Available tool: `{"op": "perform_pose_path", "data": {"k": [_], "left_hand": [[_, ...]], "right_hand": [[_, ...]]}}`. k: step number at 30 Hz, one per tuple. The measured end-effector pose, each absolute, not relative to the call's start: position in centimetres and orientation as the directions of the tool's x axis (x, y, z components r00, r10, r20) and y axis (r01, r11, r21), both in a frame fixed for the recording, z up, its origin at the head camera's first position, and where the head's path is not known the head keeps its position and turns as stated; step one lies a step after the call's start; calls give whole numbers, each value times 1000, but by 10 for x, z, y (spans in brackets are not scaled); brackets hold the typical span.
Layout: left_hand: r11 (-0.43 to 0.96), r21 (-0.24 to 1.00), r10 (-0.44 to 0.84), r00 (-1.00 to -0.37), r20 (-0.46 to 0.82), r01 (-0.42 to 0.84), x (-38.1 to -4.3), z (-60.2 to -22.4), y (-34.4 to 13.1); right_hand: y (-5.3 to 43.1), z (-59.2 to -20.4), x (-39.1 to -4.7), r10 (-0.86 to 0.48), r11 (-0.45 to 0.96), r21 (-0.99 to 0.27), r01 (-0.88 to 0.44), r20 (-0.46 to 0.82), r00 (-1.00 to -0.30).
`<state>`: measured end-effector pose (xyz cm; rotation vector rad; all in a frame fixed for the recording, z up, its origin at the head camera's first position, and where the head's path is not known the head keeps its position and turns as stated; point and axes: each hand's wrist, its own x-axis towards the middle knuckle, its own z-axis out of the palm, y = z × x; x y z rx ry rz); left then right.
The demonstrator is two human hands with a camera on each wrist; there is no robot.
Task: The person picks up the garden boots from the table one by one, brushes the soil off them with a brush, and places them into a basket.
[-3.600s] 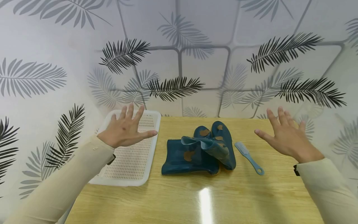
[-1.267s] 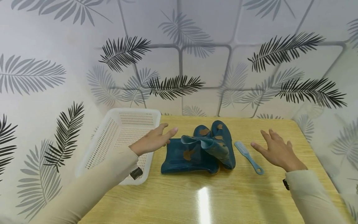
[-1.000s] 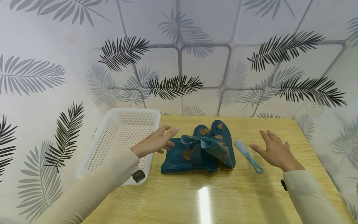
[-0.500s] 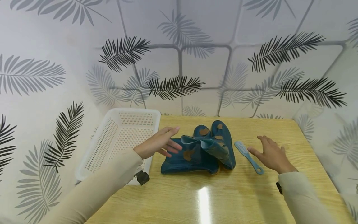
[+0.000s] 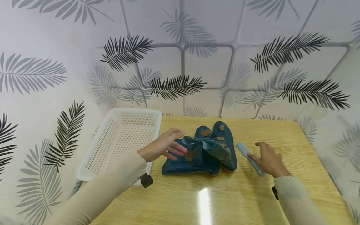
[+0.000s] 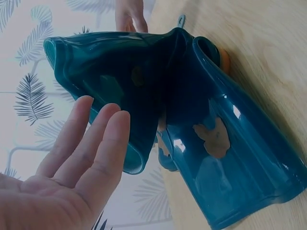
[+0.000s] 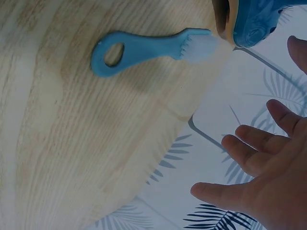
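Observation:
A pair of glossy dark blue rubber boots (image 5: 194,164) with brown patches lies on the wooden table. One shaft points left; the other boot (image 6: 110,76) leans over it with its top gaping. My left hand (image 5: 163,146) hovers at the shaft's left side, fingers extended and palm turned toward the boots, holding nothing. To the right of the boots lies a light blue brush (image 7: 139,50) with white bristles and a holed handle. Above it, my right hand (image 5: 268,160) is spread with relaxed fingers and overlaps the handle in the head view, its grasp empty.
A white perforated plastic basket (image 5: 158,125) stands left of the boots, partly behind my left forearm. The wooden table (image 5: 180,200) meets a leaf-patterned wall covering (image 5: 202,68) at the back and sides.
Both hands have come down from a raised, spread position. My left hand has moved right to the boots, and my right hand has moved left over the brush. Boots, brush and basket stay put.

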<state>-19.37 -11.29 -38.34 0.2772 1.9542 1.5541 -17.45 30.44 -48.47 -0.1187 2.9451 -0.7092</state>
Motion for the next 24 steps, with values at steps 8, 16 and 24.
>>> {"op": "perform_pose_path", "data": {"k": [8,16,24], "left_hand": [[247,942,543,-774,-327,-225,-194,-386,-109],[217,943,542,-772,-331,-252,-194,-389,-101],[180,944,537,-777,-328,-275,-194,-395,-97]], "right_hand": [[305,-492,-172,-87,887,-461,-29,-106,-991],[307,-503,-172,-73,895,-446,-4,-138,-988],[308,-511,-173,-52,896,-443,18,-145,-988]]}}
